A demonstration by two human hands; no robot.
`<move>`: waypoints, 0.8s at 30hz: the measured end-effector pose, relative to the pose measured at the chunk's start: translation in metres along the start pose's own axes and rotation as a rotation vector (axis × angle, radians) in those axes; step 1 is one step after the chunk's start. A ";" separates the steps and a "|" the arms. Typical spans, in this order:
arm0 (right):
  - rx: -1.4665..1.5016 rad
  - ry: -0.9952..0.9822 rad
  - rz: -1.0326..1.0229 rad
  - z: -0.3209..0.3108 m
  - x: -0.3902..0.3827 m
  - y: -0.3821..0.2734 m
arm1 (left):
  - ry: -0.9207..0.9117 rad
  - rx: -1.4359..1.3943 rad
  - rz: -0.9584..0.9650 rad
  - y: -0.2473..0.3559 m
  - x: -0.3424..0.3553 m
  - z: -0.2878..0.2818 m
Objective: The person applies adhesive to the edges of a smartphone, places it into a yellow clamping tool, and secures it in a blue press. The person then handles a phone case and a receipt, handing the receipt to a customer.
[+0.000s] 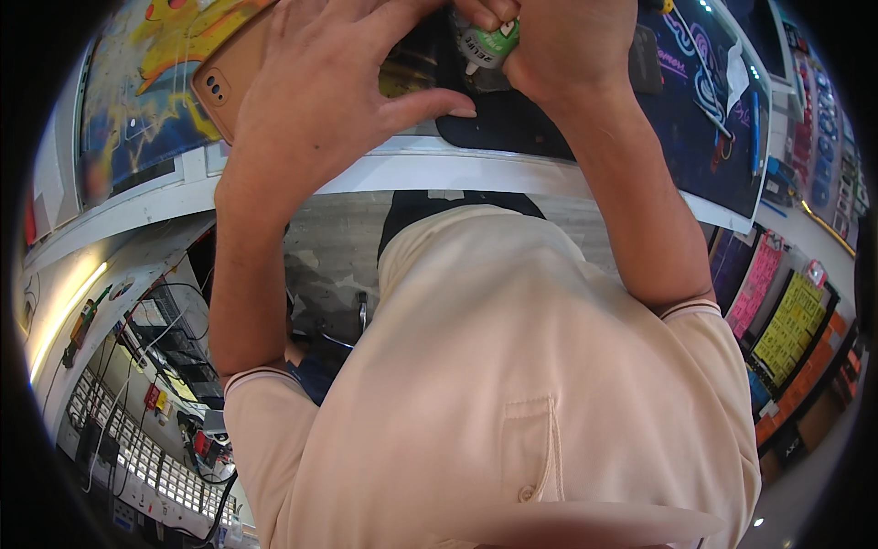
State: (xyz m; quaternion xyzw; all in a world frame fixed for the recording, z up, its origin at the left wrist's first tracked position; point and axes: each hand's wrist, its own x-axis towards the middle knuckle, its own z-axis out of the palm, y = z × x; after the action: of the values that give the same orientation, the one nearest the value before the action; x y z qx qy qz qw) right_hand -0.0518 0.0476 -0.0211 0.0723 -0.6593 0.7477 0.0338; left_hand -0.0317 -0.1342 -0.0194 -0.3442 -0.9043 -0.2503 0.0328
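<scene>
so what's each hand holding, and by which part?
Right hand grips a small green-and-white bottle around its body. Left hand rests over a rose-gold phone, its camera corner showing; the grip itself is hidden.

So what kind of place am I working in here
Probably a phone repair or accessories shop. The left hand holds a rose-gold smartphone over a white-edged counter, the right hand grips a small green-and-white bottle, and colourful packaged goods line the display racks.
</scene>
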 end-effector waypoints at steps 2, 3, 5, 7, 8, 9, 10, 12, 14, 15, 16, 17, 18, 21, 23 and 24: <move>0.047 -0.003 0.008 0.000 0.002 0.002 | 0.002 0.005 0.007 -0.002 0.000 0.001; 0.083 -0.018 -0.004 0.001 0.005 0.003 | 0.006 0.008 0.017 -0.004 0.000 0.002; 0.117 -0.013 -0.004 0.002 0.006 0.004 | 0.018 0.020 0.052 -0.008 0.004 0.003; 0.108 0.027 0.022 0.003 0.005 0.003 | 0.020 0.030 0.064 -0.010 0.005 0.002; 0.087 0.009 0.014 0.004 0.005 0.002 | 0.017 0.035 0.065 -0.009 0.006 0.001; 0.066 -0.010 0.007 0.004 0.005 0.000 | -0.026 0.038 0.030 -0.009 0.005 0.000; 0.046 -0.028 0.000 0.005 0.005 -0.002 | -0.070 0.042 -0.005 -0.007 0.004 -0.003; 0.096 0.017 0.076 0.004 0.003 -0.007 | -0.108 0.035 -0.039 -0.006 0.003 -0.005; 0.126 0.022 0.100 0.003 0.002 -0.008 | -0.098 0.016 -0.038 -0.005 0.004 -0.005; 0.129 0.004 0.085 0.002 0.002 -0.008 | -0.054 0.021 -0.006 -0.006 0.004 -0.003; 0.132 -0.014 0.071 0.001 0.002 -0.007 | -0.011 0.026 0.027 -0.007 0.006 0.000; 0.110 -0.015 0.050 0.001 0.003 -0.004 | -0.006 0.034 0.033 -0.008 0.006 0.001; 0.087 -0.016 0.028 0.000 0.005 -0.001 | -0.002 0.041 0.038 -0.009 0.005 0.003; 0.112 -0.056 -0.031 -0.003 0.008 0.006 | -0.045 0.053 0.016 -0.013 0.002 0.005; 0.071 -0.068 -0.073 -0.005 0.010 0.008 | 0.000 0.031 0.048 -0.014 0.002 0.007; 0.007 -0.061 -0.094 -0.004 0.012 0.009 | 0.018 0.019 0.060 -0.014 0.002 0.007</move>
State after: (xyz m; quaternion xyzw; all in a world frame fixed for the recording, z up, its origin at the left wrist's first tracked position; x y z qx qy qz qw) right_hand -0.0651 0.0499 -0.0290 0.1261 -0.6534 0.7448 0.0486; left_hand -0.0416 -0.1386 -0.0312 -0.3685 -0.8956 -0.2438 0.0517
